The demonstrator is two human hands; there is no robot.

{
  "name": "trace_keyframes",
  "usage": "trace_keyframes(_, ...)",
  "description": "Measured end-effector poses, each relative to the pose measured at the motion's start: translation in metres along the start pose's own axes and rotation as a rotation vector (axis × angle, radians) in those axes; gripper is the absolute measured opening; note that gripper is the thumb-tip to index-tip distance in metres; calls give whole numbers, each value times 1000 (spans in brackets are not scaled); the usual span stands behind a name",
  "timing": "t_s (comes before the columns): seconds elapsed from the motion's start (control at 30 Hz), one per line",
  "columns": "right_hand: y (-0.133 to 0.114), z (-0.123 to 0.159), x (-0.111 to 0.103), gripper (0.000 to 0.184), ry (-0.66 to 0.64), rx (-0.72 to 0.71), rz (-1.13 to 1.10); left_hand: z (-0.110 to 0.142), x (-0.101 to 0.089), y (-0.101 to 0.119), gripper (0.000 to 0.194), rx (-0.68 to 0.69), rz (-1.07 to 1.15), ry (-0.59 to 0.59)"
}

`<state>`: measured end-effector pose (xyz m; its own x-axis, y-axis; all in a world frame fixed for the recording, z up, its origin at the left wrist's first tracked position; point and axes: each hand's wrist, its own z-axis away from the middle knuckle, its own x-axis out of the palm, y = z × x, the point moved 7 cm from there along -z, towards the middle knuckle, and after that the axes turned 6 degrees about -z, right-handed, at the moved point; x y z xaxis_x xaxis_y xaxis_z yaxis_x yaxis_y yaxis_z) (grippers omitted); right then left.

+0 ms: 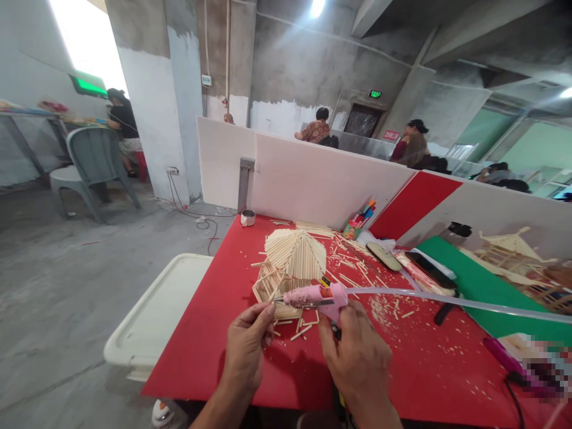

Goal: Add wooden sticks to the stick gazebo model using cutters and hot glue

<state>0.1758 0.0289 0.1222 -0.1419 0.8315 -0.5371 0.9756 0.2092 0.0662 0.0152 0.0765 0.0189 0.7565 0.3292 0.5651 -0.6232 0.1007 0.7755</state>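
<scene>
A pink glue gun (313, 295), gripped by the right hand (360, 345), points left before a wooden-stick model (295, 255) on a red table (201, 351). The left hand (248, 333) pinches its fingertips beside the nozzle (278, 299), any held piece unclear. Beyond, a patterned cup (351, 230) holds colourful pens (368, 210); a white mug (247, 220) stands leftward.

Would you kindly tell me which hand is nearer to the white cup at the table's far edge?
The left hand is nearer, on the near side of the white cup. The right hand, holding the pink glue gun, is farther off, toward the cup's near right.
</scene>
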Motion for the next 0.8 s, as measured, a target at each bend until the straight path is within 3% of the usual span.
trace_keyframes(0.8,1,2,0,27,6,-1,-12,0,1,0,33,5,14,-21)
